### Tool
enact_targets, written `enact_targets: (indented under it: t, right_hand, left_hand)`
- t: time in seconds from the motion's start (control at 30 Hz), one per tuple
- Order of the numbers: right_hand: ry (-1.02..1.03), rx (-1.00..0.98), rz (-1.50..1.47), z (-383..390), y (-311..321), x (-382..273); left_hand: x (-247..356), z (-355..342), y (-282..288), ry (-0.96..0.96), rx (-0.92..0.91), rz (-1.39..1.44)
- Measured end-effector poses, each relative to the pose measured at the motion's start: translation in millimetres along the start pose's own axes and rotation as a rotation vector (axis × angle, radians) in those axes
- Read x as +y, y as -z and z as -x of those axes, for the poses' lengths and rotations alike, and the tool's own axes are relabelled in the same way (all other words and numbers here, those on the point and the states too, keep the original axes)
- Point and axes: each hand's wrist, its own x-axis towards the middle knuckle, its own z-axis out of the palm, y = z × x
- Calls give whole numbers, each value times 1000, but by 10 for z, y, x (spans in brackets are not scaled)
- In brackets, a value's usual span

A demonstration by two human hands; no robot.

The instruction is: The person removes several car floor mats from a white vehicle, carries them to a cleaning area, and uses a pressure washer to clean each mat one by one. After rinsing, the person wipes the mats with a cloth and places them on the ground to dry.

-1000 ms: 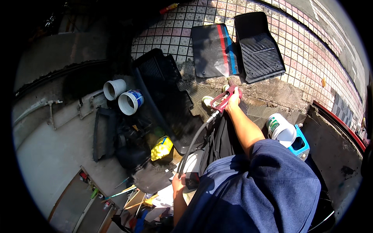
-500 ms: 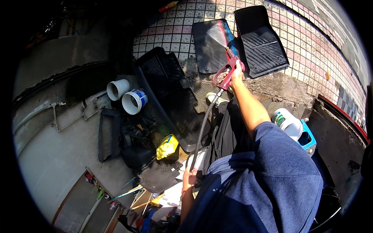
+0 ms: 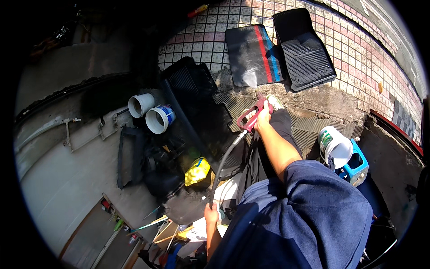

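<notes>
My right hand (image 3: 263,118) is closed round the grip of a dark red spray gun (image 3: 254,112). White spray leaves its nozzle and strikes the near edge of a flat black car mat (image 3: 244,51) with red and blue stripes. To the right of it lies a ridged black car mat (image 3: 307,56), their edges close together. A black hose (image 3: 222,162) runs from the back of the gun down to my left hand (image 3: 212,214), whose fingers are wrapped round it. Both mats lie on the pale tiled ground.
More black mats (image 3: 191,85) lie in shade on the left, beside two white buckets (image 3: 160,119). A yellow bag (image 3: 197,172) stands nearer me. At right are another white bucket (image 3: 336,145) and a blue container (image 3: 358,163). My shoe (image 3: 274,102) is just past the gun.
My right hand has drawn the spray gun back toward me and slightly left. The spray has moved from the striped mat's far part to its near edge. The hose still sits in my left hand.
</notes>
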Motion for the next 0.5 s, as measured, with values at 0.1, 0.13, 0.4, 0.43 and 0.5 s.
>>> enact_targets:
  t: [0.1,0.13,0.4,0.43,0.5]
  right_hand:
    - [75,-32,80,-51,-287,25]
    - [26,-81,68,-264,-332,-44]
    - [47,-255,109,-159,-982,-550]
    - [40,-265,119,-74,-972,-569]
    - [52,-279,135,87,-907,-600]
  left_hand:
    - [-65,80,-258,114,-88,92]
    - [318,81,-62,70,-139,35]
    - [574,-24,-115,-124,-117,91]
    - [486,-69,-159,-147,-92,84]
    - [462,-106,-118,-101,-104,-39]
